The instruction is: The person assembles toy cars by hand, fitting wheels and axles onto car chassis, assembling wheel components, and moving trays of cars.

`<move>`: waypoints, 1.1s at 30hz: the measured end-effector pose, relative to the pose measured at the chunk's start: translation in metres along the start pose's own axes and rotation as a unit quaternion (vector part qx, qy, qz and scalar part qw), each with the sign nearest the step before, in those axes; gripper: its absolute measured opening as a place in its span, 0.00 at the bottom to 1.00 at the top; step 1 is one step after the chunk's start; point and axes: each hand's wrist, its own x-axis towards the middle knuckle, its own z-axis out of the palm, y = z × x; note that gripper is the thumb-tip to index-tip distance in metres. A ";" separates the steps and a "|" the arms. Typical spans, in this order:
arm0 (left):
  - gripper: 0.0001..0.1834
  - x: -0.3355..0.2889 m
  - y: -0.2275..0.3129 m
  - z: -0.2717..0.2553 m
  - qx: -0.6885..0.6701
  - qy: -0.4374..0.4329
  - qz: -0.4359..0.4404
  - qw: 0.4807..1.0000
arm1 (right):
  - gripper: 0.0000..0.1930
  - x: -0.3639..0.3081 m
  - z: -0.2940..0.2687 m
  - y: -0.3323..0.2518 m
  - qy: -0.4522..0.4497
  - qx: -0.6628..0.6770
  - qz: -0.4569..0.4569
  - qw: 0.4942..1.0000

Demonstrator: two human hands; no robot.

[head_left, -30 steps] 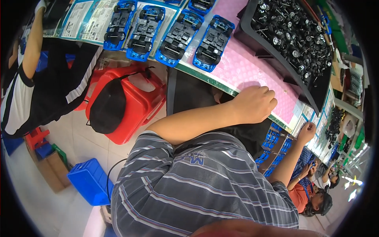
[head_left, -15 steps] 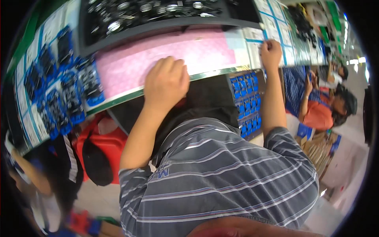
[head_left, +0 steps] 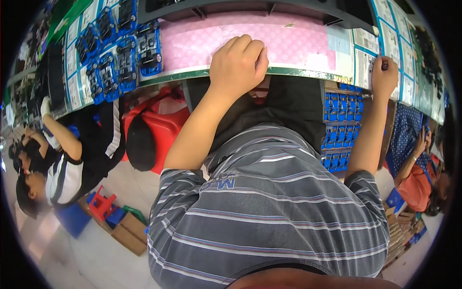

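Note:
My left hand (head_left: 239,66) is curled into a fist at the front edge of a pink mat (head_left: 192,45). Its back faces up, and the palm and anything inside are hidden. Farther right, my right hand (head_left: 385,77) is closed at the table edge, by paper sheets (head_left: 365,65) framed with blue tape. A small dark spot (head_left: 384,66) shows among its curled fingers; I cannot tell whether it is an object or shadow. Left of the mat, several blue holders with black, wheeled, car-like parts (head_left: 127,65) stand in rows.
A dark tray (head_left: 211,10) runs along the mat's far side. Below the table are a red chair (head_left: 166,127) on the left and racked blue parts (head_left: 342,107) on the right. Co-workers sit at left (head_left: 67,178) and right (head_left: 416,188). Boxes (head_left: 130,233) stand on the floor.
The whole view has swung, so the table and both hands sit farther right and a little higher. Both hands stay closed at the table edge; more of the left co-worker shows.

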 end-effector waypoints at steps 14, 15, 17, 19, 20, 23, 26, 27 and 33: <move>0.08 -0.001 -0.007 0.005 0.020 0.022 0.037 0.999 | 0.12 0.008 0.002 0.018 -0.018 -0.023 -0.035 0.999; 0.06 -0.005 -0.005 0.003 0.002 0.006 0.017 1.000 | 0.12 0.006 0.002 0.020 -0.022 -0.033 -0.036 0.999; 0.06 -0.007 -0.006 0.003 0.002 0.012 0.022 1.000 | 0.12 0.007 0.003 0.021 -0.022 -0.050 -0.043 0.998; 0.07 -0.007 -0.008 0.006 0.000 0.030 0.039 0.999 | 0.12 0.009 0.002 0.024 -0.024 -0.063 -0.046 0.997; 0.07 -0.009 -0.008 0.005 0.001 0.033 0.032 0.999 | 0.11 0.009 0.001 0.025 -0.027 -0.078 -0.043 0.996; 0.08 -0.009 -0.010 0.003 0.005 0.027 0.045 0.999 | 0.11 0.008 0.003 0.023 -0.026 -0.074 -0.041 0.996; 0.08 -0.011 -0.010 0.004 0.005 0.039 0.047 0.998 | 0.12 0.008 0.003 0.022 -0.029 -0.075 -0.028 0.996; 0.08 -0.011 -0.010 0.004 0.005 0.036 0.047 0.998 | 0.12 0.009 0.003 0.023 -0.030 -0.073 -0.023 0.997; 0.07 -0.014 -0.008 0.002 0.007 0.017 0.048 0.999 | 0.13 0.011 0.001 0.030 -0.042 -0.076 -0.020 0.996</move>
